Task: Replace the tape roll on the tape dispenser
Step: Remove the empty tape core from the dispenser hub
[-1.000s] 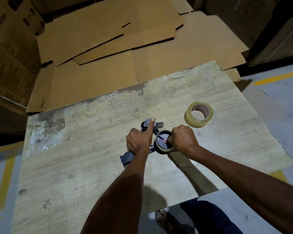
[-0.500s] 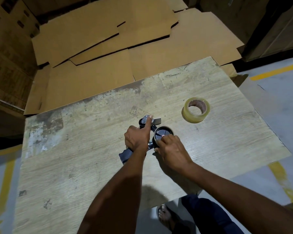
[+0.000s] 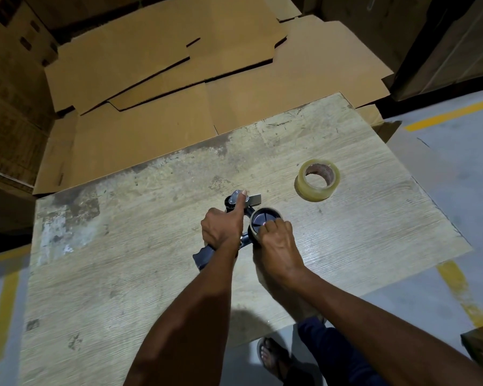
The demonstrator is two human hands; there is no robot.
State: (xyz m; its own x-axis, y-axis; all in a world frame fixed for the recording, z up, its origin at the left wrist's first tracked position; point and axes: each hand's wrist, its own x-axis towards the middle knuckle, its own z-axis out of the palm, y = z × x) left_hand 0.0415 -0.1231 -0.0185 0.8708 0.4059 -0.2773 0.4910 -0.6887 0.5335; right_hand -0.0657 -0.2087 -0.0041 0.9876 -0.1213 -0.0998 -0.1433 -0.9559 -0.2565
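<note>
Two hands are on the tape dispenser (image 3: 236, 218) at the middle of the worn wooden bench (image 3: 123, 274), and both are busy. Left hand (image 3: 223, 228) is wrapped around the dispenser's body, thumb stretched forward along the top and pressing on the metal front end, with the dark handle poking out below the wrist toward the near edge. Right hand (image 3: 275, 240) is curled over the near side of the spent core (image 3: 264, 220) that sits on the dispenser's wheel, fingertips (image 3: 268, 225) pinching at its rim; the dark hub with a red centre shows inside the ring. Over to the far right, well apart from the action, the fresh tape roll (image 3: 317, 180) lies flat on the bench, clear tape around a brown cardboard core, nothing touching it. Beyond the bench's far edge, flattened cardboard sheets (image 3: 179, 65) overlap on the floor, and printed cartons (image 3: 9, 79) stack up at left. Yellow lines (image 3: 452, 114) mark the grey floor, and a sandalled foot (image 3: 271, 358) shows below the near edge.
</note>
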